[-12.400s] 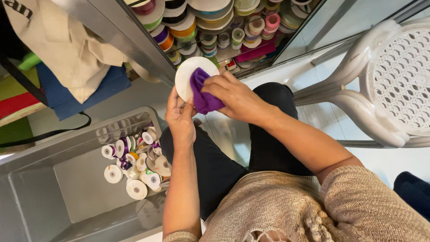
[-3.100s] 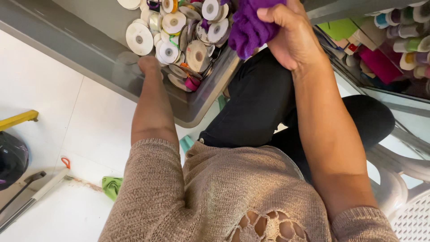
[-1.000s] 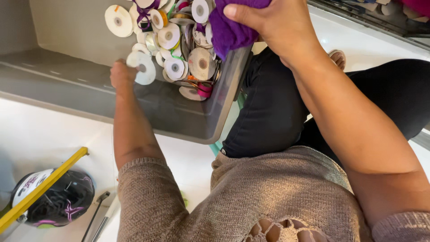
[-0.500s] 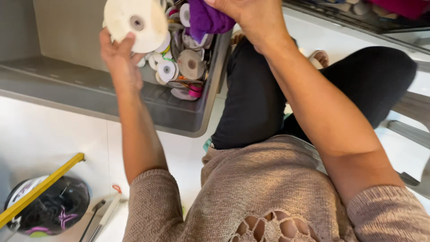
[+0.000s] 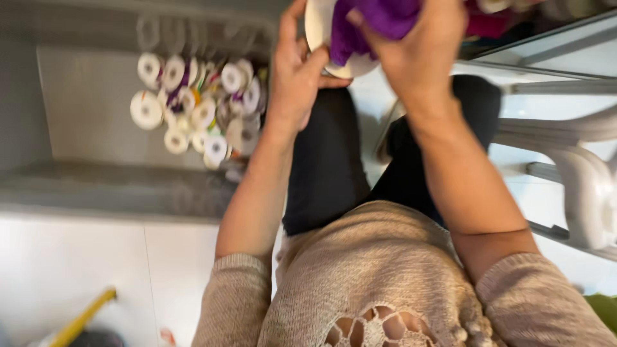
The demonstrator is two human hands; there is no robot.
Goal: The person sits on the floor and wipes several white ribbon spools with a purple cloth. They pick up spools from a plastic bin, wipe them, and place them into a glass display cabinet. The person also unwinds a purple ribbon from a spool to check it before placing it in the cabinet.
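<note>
At upper left the grey bin (image 5: pixel 77 186) holds ribbon spools (image 5: pixel 193 109); left hand (image 5: pixel 295 80) fingers curl around the white spool (image 5: pixel 321 38), right hand (image 5: pixel 414 48) presses the purple cloth (image 5: pixel 379 19) against it.

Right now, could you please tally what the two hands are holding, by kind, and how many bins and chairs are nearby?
White disc-shaped spool, held by the left hand: 1
Purple cloth, pressed on it by the right hand: 1
Grey bin holding ribbon spools, too blurred to count: 1
White plastic chair: 1
Total: 4
</note>
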